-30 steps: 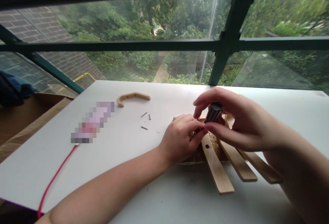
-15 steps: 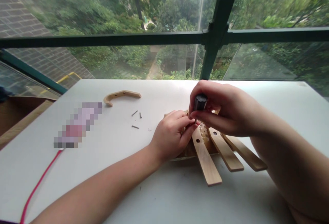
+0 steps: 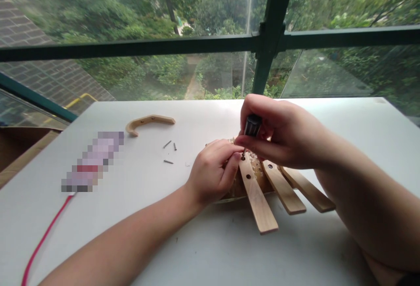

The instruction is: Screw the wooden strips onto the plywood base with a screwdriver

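My right hand (image 3: 282, 133) is closed round a small black-handled screwdriver (image 3: 252, 125), held nearly upright with its tip at a hole in the top of a wooden slat (image 3: 256, 196). My left hand (image 3: 213, 172) rests on the table with its fingers pinched right at the screwdriver's tip; what they pinch is too small to see. Three flat wooden slats fan out toward me from a wooden piece under both hands. The other two slats (image 3: 285, 188) lie to the right.
A curved wooden piece (image 3: 149, 123) and three loose screws (image 3: 170, 151) lie on the white table (image 3: 131, 207) to the left. A blurred-out object (image 3: 93, 161) with a red cord (image 3: 46, 238) lies further left. Cardboard (image 3: 19, 150) sits beyond the table's left edge. A window frame stands behind.
The view has shifted right and down. My right hand has brought the screwdriver from tilted to nearly upright, with its tip lowered onto the slat's hole. My left hand stays pinched there.
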`<action>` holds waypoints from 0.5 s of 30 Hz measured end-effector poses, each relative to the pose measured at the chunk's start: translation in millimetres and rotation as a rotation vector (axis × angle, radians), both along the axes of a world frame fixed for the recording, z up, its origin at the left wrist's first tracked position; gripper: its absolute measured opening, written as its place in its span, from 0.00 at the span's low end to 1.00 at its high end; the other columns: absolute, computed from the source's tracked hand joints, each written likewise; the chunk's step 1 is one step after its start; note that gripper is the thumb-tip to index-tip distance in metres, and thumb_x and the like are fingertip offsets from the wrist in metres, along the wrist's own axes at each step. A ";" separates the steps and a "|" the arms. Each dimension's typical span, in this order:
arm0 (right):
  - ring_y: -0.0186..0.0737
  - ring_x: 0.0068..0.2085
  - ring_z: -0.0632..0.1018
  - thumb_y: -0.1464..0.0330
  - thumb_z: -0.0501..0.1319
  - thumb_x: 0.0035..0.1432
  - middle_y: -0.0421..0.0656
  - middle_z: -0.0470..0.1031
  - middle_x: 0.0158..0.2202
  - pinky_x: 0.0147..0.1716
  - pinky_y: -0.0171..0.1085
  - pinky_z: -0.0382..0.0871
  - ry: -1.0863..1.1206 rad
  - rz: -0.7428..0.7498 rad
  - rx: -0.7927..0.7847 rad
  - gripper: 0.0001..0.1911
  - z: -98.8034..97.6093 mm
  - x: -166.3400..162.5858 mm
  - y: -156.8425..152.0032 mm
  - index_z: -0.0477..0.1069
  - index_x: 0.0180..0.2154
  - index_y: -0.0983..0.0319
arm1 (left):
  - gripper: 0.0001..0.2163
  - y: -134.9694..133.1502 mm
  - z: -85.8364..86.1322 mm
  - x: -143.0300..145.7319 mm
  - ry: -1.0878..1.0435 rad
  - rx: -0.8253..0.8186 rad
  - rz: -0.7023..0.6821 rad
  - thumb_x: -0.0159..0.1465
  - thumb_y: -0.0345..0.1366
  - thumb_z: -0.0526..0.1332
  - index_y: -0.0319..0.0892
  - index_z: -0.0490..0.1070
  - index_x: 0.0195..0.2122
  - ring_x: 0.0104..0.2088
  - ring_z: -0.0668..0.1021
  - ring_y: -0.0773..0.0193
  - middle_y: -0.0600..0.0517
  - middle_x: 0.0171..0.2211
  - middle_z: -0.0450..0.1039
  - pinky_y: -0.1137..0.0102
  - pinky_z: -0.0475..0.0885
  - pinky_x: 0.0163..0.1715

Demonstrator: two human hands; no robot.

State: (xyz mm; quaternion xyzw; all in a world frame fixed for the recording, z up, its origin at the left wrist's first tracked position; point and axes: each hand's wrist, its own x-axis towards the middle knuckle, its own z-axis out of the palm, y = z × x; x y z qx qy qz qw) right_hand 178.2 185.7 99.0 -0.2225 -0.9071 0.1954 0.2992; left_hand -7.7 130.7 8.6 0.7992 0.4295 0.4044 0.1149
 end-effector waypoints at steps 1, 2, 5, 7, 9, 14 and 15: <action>0.28 0.26 0.59 0.72 0.64 0.54 0.34 0.62 0.26 0.26 0.30 0.58 -0.004 -0.003 0.005 0.10 0.4 0.1 -0.3 0.62 0.34 0.60 | 0.08 0.0 -0.5 -0.1 -0.004 0.006 0.005 0.69 0.33 0.54 0.41 0.73 0.39 0.36 0.75 0.63 0.49 0.34 0.75 0.67 0.69 0.37; 0.28 0.26 0.59 0.72 0.64 0.54 0.34 0.62 0.26 0.26 0.31 0.58 -0.008 -0.006 0.012 0.10 0.7 0.2 -0.6 0.62 0.34 0.60 | 0.07 0.2 -1.0 0.1 -0.004 0.014 0.012 0.68 0.33 0.55 0.41 0.73 0.39 0.35 0.75 0.63 0.49 0.33 0.75 0.68 0.69 0.36; 0.28 0.26 0.59 0.71 0.64 0.54 0.34 0.62 0.26 0.27 0.31 0.57 -0.014 -0.010 0.025 0.10 1.2 -0.4 -1.5 0.62 0.34 0.60 | 0.05 0.8 -1.6 1.1 0.002 0.042 0.032 0.66 0.35 0.59 0.42 0.74 0.37 0.32 0.74 0.64 0.51 0.30 0.73 0.69 0.69 0.35; 0.28 0.27 0.59 0.71 0.64 0.55 0.34 0.62 0.26 0.27 0.31 0.57 -0.015 -0.009 0.027 0.10 1.2 -0.8 -1.9 0.62 0.34 0.61 | 0.04 1.1 -1.3 1.9 -0.001 0.059 0.042 0.65 0.36 0.62 0.42 0.74 0.36 0.31 0.73 0.65 0.52 0.28 0.72 0.69 0.68 0.34; 0.28 0.27 0.59 0.71 0.64 0.55 0.34 0.62 0.26 0.27 0.31 0.57 -0.013 -0.005 0.029 0.10 1.1 -1.1 -2.1 0.62 0.34 0.61 | 0.02 1.0 -0.6 2.5 -0.005 0.064 0.044 0.63 0.34 0.63 0.42 0.74 0.35 0.29 0.72 0.66 0.53 0.27 0.71 0.70 0.68 0.32; 0.28 0.27 0.60 0.71 0.64 0.55 0.34 0.62 0.27 0.27 0.31 0.57 -0.004 0.003 0.027 0.09 0.4 -1.5 -2.5 0.62 0.34 0.60 | 0.04 -0.6 1.3 4.4 0.049 0.037 0.061 0.54 0.30 0.62 0.42 0.71 0.31 0.26 0.70 0.66 0.54 0.24 0.69 0.69 0.67 0.29; 0.28 0.27 0.60 0.71 0.63 0.55 0.35 0.62 0.27 0.27 0.31 0.57 -0.003 0.008 0.027 0.09 0.2 -1.6 -2.8 0.62 0.34 0.60 | 0.04 -0.8 1.3 4.9 0.068 0.036 0.075 0.52 0.30 0.62 0.42 0.70 0.30 0.25 0.70 0.65 0.54 0.23 0.69 0.69 0.67 0.28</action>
